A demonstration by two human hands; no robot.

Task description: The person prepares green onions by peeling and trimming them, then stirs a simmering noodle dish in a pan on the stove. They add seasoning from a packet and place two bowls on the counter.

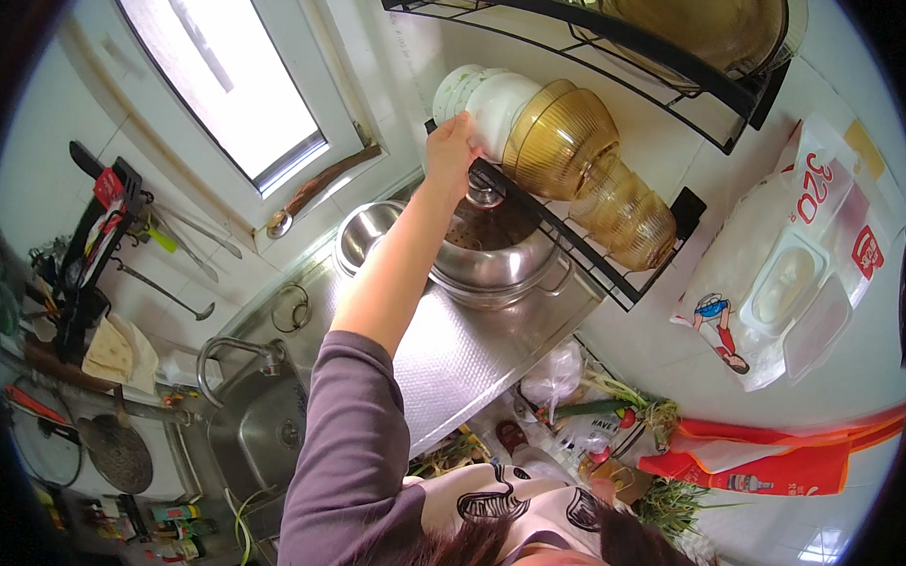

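Observation:
At the left end of the black wire wall rack point(567, 238), my left hand point(450, 144) has its fingers at the rim of a white bowl point(502, 109) and appears to grip it. The bowl stands on its side in a row. Bowls with a green pattern point(454, 88) are to its left, ribbed amber glass bowls point(570, 137) to its right, and smaller amber glass bowls point(628, 210) farther along. My fingertips are partly hidden behind the hand. My right hand is out of view.
Below the rack, a lidded steel pot point(498, 266) and a steel bowl point(365, 231) stand on the metal counter point(458, 358). A sink point(261, 433) with a tap point(230, 346) is at left. An upper rack point(566, 32) overhangs; a wipes pack point(791, 257) hangs at right.

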